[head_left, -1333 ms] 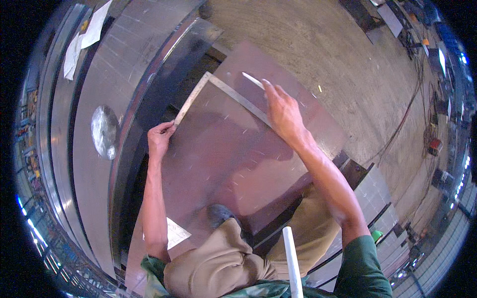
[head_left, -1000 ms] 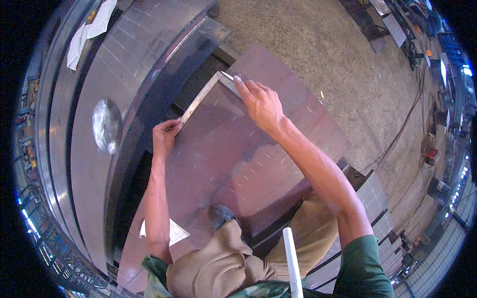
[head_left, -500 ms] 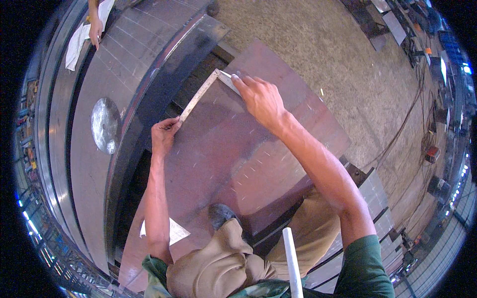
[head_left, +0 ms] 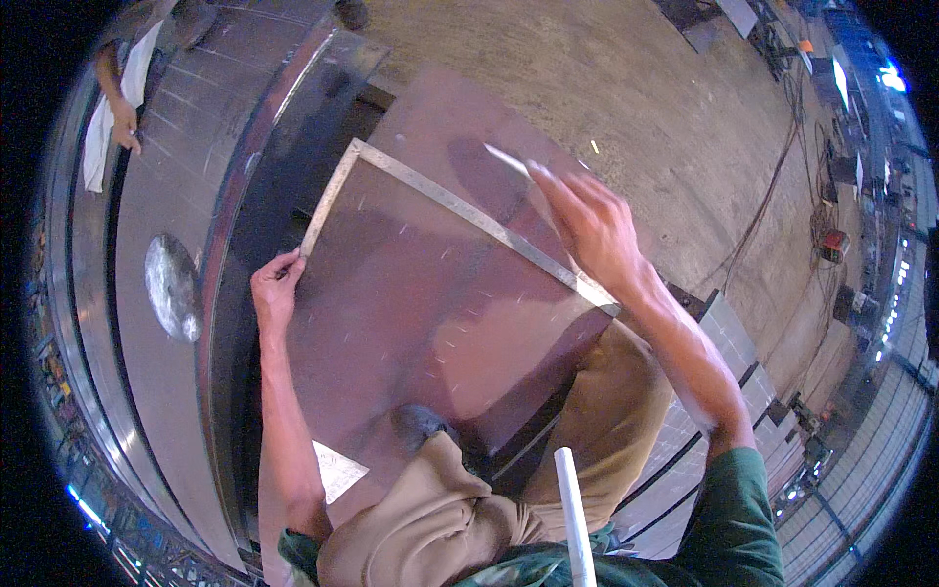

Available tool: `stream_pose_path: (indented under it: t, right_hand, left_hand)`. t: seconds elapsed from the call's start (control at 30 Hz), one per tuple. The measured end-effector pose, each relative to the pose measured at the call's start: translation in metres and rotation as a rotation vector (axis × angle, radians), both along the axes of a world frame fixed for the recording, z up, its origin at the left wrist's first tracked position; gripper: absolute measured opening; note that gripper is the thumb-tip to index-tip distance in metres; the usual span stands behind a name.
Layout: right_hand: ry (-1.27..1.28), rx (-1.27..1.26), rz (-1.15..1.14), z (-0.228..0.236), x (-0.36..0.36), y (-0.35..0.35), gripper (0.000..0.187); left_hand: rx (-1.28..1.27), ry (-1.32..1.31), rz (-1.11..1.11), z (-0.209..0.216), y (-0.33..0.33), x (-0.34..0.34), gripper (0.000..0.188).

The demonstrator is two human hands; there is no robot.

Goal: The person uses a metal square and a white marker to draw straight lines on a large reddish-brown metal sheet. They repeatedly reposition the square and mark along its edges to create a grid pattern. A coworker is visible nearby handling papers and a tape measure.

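Observation:
A steel framing square (head_left: 450,203) lies flat on a reddish-brown metal plate (head_left: 391,338), its corner toward the far left edge. My left hand (head_left: 277,281) pinches the near end of the square's shorter leg at the plate's left edge. Above the far right of the plate, clear of the square's long leg, my right hand (head_left: 592,220) is closed on a thin white pointed stick (head_left: 506,158). That hand is slightly blurred, and my right wrist covers part of the view near the long leg's end.
Scribed steel beams (head_left: 249,186) run along the left, bearing a round metal disc (head_left: 173,287). Another person's hand (head_left: 125,125) rests there beside a white sheet (head_left: 117,108). Paper (head_left: 337,473) lies by my left forearm. A white tube (head_left: 572,509) rises before me. Cables (head_left: 773,176) cross the right floor.
My right hand has moved right and nearer with the white stick, away from the square's corner, uncovering the long leg. The whole view has shifted; my left hand still grips the short leg.

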State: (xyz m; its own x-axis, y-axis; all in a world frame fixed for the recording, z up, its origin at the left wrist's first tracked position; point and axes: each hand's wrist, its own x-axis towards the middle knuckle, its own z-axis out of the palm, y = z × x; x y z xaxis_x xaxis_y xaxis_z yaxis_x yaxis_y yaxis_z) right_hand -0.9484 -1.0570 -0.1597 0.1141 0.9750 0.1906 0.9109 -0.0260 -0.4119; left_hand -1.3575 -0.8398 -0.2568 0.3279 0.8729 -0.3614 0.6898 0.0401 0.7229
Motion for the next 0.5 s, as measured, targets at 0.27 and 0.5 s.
stream_pose_path:
  t: [0.27,0.5]
  right_hand:
    - [0.109,-0.357,-0.001,-0.002,-0.013,-0.111,0.065]
    - [0.066,-0.279,0.038,-0.008,-0.011,-0.105,0.063]
  left_hand:
    - [0.035,0.056,-0.017,0.008,-0.005,0.012,0.022]
    - [0.023,0.028,0.005,0.004,-0.004,0.003,0.024]
